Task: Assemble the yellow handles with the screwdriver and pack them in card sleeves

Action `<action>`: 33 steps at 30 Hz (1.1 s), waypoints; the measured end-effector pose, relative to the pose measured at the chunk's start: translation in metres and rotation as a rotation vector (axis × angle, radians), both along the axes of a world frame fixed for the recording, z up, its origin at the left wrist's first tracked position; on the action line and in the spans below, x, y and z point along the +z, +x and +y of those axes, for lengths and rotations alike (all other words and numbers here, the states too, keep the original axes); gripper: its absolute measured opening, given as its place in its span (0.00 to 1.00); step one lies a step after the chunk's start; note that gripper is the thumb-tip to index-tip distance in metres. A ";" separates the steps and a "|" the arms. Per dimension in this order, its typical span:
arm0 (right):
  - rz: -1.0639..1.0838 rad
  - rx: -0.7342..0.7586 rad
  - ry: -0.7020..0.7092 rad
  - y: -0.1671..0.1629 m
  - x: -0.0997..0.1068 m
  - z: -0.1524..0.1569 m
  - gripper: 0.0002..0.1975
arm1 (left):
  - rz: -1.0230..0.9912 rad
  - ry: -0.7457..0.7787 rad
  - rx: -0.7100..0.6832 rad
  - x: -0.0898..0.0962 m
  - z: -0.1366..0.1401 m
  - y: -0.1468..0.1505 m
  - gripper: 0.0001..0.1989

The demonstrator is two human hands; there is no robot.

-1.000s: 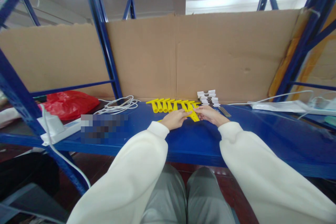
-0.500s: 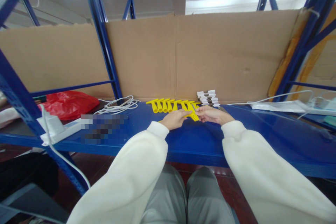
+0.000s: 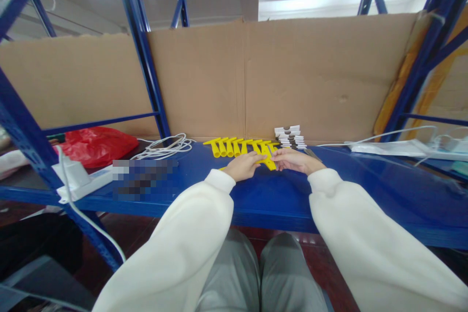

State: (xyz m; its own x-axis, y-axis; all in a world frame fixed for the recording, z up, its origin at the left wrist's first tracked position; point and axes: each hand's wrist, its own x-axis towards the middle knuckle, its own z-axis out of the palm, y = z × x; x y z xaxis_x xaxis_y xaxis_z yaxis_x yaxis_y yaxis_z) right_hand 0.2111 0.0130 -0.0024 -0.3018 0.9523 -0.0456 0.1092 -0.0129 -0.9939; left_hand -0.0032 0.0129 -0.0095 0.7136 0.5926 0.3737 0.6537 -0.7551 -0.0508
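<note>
My left hand (image 3: pixel 243 165) is closed around a yellow T-shaped plastic piece (image 3: pixel 269 163), held just above the blue shelf top. The fingers of my right hand (image 3: pixel 292 160) are pinched at the right end of that same piece; whether something small is between them is hidden. Behind my hands stands a row of several like yellow pieces (image 3: pixel 230 148), their round hollow ends facing me. A stack of small white pieces with dark parts (image 3: pixel 289 135) rises just beyond my right hand.
Cardboard (image 3: pixel 292 68) walls off the back. To the left lie a coiled white cable (image 3: pixel 170 146), a red plastic bag (image 3: pixel 98 145) and a white power strip (image 3: pixel 91 181). A flat white packet (image 3: pixel 389 148) lies at the right. Blue uprights (image 3: pixel 141 48) frame the shelf.
The yellow piece has tilted slightly and its lower end has shifted a little to the left. Both hands stay nearly in place.
</note>
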 end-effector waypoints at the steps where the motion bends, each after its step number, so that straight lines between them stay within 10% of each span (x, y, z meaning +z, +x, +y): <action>1: 0.012 -0.013 -0.010 0.000 0.000 0.000 0.07 | -0.002 0.006 -0.013 -0.001 0.001 0.000 0.21; 18: 0.049 -0.083 0.030 -0.008 -0.002 -0.005 0.10 | 0.144 0.071 0.085 0.005 -0.012 0.003 0.25; 33: 0.021 0.179 0.065 0.004 -0.010 0.007 0.12 | 0.085 0.070 0.122 0.004 -0.010 0.001 0.24</action>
